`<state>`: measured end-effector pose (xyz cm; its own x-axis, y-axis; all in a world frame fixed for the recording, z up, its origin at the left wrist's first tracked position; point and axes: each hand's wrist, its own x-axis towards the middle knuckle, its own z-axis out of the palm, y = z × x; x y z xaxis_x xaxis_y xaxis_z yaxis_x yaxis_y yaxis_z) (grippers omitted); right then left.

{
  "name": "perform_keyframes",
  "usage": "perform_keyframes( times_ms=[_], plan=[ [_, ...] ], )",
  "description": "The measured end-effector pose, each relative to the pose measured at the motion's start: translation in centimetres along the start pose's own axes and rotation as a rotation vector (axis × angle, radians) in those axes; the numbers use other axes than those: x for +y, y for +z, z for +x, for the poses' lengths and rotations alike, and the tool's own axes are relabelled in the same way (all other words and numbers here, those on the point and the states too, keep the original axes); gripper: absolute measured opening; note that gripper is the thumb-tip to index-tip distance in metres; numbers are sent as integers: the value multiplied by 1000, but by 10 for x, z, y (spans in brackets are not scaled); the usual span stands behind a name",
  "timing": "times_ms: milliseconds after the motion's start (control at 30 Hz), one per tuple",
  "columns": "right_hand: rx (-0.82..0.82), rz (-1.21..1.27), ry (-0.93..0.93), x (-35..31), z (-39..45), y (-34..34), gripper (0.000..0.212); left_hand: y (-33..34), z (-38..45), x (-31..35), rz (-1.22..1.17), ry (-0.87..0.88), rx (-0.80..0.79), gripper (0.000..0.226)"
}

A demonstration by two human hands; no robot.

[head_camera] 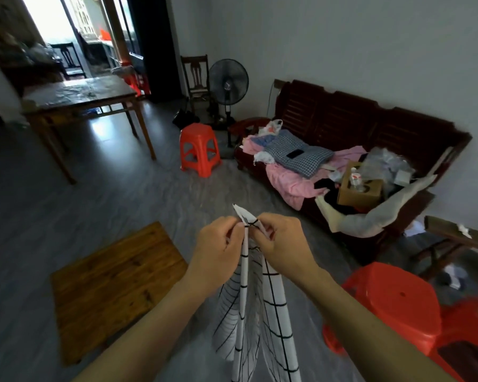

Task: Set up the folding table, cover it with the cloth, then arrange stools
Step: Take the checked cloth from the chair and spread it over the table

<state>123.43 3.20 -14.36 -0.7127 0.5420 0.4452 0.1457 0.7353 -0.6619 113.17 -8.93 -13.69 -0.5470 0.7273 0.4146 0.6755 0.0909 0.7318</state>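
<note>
Here, both hands, the left hand (218, 244) and the right hand (280, 241), are pinching the checked cloth (260, 312) at centre frame, probably finding corners to spread it over the worktop (108, 285) at lower left.

Thin cloth (260, 304), grained wooden table (113, 288), glossy plastic stool (395, 301).

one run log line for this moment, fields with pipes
stage: cloth unfolding | left hand: pinches cloth | right hand: pinches cloth | folding table: up, bare | stools: not arranged
</note>
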Motion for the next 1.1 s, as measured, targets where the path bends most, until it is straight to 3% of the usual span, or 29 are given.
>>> perform_keyframes(
  times_ms=[67, 167, 233, 467, 600, 833, 1100],
  plan=[
    [-27, 8, -11, 16, 26, 2, 24, 3, 20, -4, -97, -64, -67, 33],
    [-90, 18, -13, 39, 67, 11, 18, 13, 54, -23, -135, -107, -147, 10],
    [-104, 13, -13, 52, 94, 21, 17, 20, 81, -41, -141, -135, -148, 13],
    [-126, -147, -43, 86, 203, 45, 24, 17, 182, -111, 7, -143, 21, 36],
    [-140, -286, -58, 109, 266, 45, 12, -8, 236, -163, 127, -164, 86, 21],
    [-262, -503, -135, 153, 346, 66, 8, -31, 313, -206, 443, 10, 53, 18],
    [-324, -337, -106, 220, 429, 105, 4, -14, 392, -210, 611, -101, 75, 20]
  ],
)
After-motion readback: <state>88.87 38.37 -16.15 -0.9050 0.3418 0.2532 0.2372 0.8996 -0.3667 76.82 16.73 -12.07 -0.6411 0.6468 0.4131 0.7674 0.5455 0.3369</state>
